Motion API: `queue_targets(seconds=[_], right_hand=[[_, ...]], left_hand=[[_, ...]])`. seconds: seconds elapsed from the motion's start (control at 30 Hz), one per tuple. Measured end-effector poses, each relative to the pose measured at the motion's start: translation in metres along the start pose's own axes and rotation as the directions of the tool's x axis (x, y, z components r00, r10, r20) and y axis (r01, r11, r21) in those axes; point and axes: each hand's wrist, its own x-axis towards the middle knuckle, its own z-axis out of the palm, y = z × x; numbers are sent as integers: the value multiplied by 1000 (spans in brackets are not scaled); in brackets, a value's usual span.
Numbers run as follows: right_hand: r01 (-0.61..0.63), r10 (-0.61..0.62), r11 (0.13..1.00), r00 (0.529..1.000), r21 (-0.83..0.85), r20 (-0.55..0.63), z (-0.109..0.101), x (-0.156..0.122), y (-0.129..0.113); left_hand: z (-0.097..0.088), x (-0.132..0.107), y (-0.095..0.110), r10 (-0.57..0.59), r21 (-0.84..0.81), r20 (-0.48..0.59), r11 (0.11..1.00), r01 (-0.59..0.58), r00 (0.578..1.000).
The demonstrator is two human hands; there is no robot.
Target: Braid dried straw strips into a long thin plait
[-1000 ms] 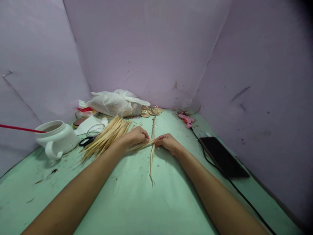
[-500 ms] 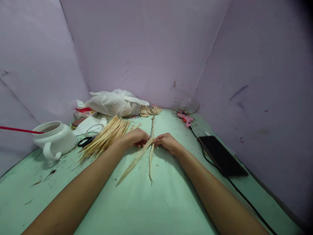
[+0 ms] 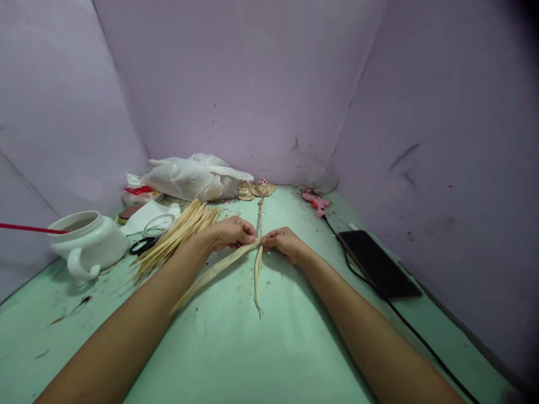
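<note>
Holding a red stick (image 3: pixel 33 228), a white pot (image 3: pixel 103 241) sits at nine o'clock; left fingers (image 3: pixel 248 226) and right fingers (image 3: pixel 274 235) pinch closed on a slim, loose-ended straw braid (image 3: pixel 260 211).

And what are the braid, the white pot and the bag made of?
Braid: probably dried straw or leaf, with a dull finish; the loose strips below it look flat, pale and papery.
White pot: perhaps glazed ceramic, since it looks smooth and softly shiny, but plastic is possible.
Bag: most likely thin plastic with a slight sheen; it is crinkled and partly see-through.
</note>
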Motion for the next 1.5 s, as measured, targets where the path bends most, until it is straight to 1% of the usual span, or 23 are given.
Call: queue_targets(seconds=[0.03,0.07,0.17,0.23,0.33,0.43,0.5,0.57,0.67,0.8,0.97,1.0,1.07,1.17,1.23,1.3,1.43,1.5], right_hand=[[-4,4,1000,1000,7,-1,0,-1,-1],[-6,6,1000,1000,13,1,0,-1,-2],[-9,9,1000,1000,24,5,0,-2,-4],[-7,7,1000,1000,25,8,1,-2,-4],[-3,3,1000,1000,25,6,1,-2,-3],[-2,2,1000,1000,24,9,1,-2,-3],[-3,3,1000,1000,29,11,0,-3,-4],[-9,9,999,1000,37,14,0,-3,-4],[-13,12,999,1000,45,17,0,-3,-5],[-11,10,999,1000,44,25,0,-4,-5],[-3,2,999,1000,43,29,0,-6,-7],[-3,1,999,1000,44,28,0,-6,-7],[-3,2,999,1000,44,29,0,-5,-6],[-13,11,999,999,43,39,0,-4,-5],[-16,14,999,999,46,40,0,-3,-4],[-16,14,999,999,47,33,0,-3,-5],[-17,15,999,999,47,32,0,-5,-6],[-14,12,999,999,52,41,0,-6,-7]], left_hand=[[0,0,-1,10,25,21,1000,-11,1000],[1,1,-3,24,71,8,997,-24,1000],[2,7,-10,113,228,-73,969,-94,991],[2,11,-14,177,275,-110,951,-141,978],[0,12,-15,237,253,-103,946,-205,966],[1,11,-14,228,162,-3,961,-224,974],[3,11,-14,214,145,29,966,-216,976],[4,13,-14,232,198,-11,954,-225,973],[6,16,-16,283,303,-98,922,-242,954],[7,16,-16,330,394,-156,885,-248,931],[16,12,-12,361,503,-273,844,-188,892],[18,11,-11,356,508,-276,843,-180,893],[20,9,-8,310,486,-256,860,-155,916],[20,6,-3,171,394,-218,916,-74,961],[19,5,-2,73,327,-194,945,-5,978],[17,6,-4,0,264,-187,963,50,982],[13,10,-7,-96,144,-194,982,125,976],[12,10,-7,-168,67,-170,981,181,971]])
